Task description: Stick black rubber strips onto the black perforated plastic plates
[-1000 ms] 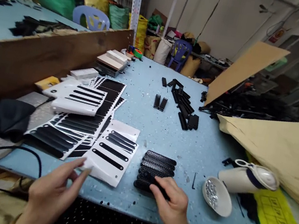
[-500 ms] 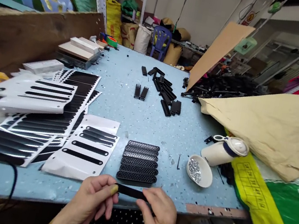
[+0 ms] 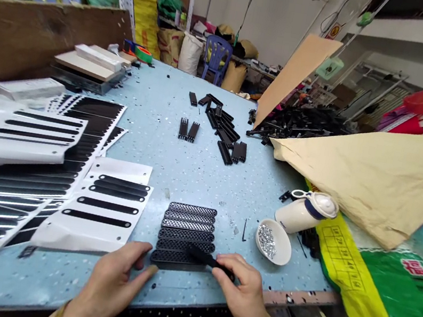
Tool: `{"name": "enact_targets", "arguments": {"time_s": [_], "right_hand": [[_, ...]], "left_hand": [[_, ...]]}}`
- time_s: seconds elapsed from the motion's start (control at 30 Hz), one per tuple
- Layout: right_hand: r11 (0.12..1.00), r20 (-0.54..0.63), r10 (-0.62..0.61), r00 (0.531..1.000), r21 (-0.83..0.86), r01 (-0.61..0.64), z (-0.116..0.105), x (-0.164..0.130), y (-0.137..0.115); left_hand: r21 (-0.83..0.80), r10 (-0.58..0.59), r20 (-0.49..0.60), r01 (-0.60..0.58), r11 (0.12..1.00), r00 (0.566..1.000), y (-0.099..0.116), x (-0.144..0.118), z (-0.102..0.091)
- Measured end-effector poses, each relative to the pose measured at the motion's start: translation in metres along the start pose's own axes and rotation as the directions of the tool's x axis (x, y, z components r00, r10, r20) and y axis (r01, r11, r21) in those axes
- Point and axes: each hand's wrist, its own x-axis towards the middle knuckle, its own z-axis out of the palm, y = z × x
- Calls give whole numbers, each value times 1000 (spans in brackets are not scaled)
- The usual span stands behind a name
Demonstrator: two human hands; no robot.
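Head view shows both hands at the near edge of the pale blue worktop (image 3: 195, 161), working at a short stack of black perforated strips (image 3: 186, 234) laid side by side in a neat row. The right hand (image 3: 242, 288) pinches one loose black strip (image 3: 207, 258) between thumb and forefinger, its far end lying across the nearest strip of the row. The left hand (image 3: 114, 280) rests flat with fingers loosely spread, its fingertips touching the left end of the nearest strip. Just left of the row lies a white backing sheet (image 3: 99, 210) bearing black adhesive strips, with more such sheets fanned out beyond it. To the right, near the row, sits a small white dish of shiny bits (image 3: 274, 242) and a toppled white cup (image 3: 305, 212). As a judgement, seating the held strip well means keeping it parallel to its neighbours, squaring its ends against the left fingertips, and lowering it flat instead of sliding it, since a sideways push could skew the row. A light pinch should do; the piece looks thin and may flex.
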Motion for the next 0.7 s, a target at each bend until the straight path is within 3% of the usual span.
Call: {"name": "enact_targets", "arguments": {"time_s": [0.1,0.27,0.43,0.53,0.7], "right_hand": [[1000,7,11,1000,-1,-11,11,5,8],[999,21,29,999,-19,-29,19,14,8],[1000,90,5,996,-30,-3,15,10,4],[995,121,-73,990,-65,81,8,4,-2],[956,122,-228,966,-160,246,4,7,-13]], "left_hand": [[48,77,25,-78,996,997,-1,7,8],[91,49,77,-56,994,996,1,16,10],[61,64,133,-72,995,989,7,13,5],[29,42,147,-47,998,988,9,3,2],[-50,-70,51,73,996,996,10,-10,-4]]}}
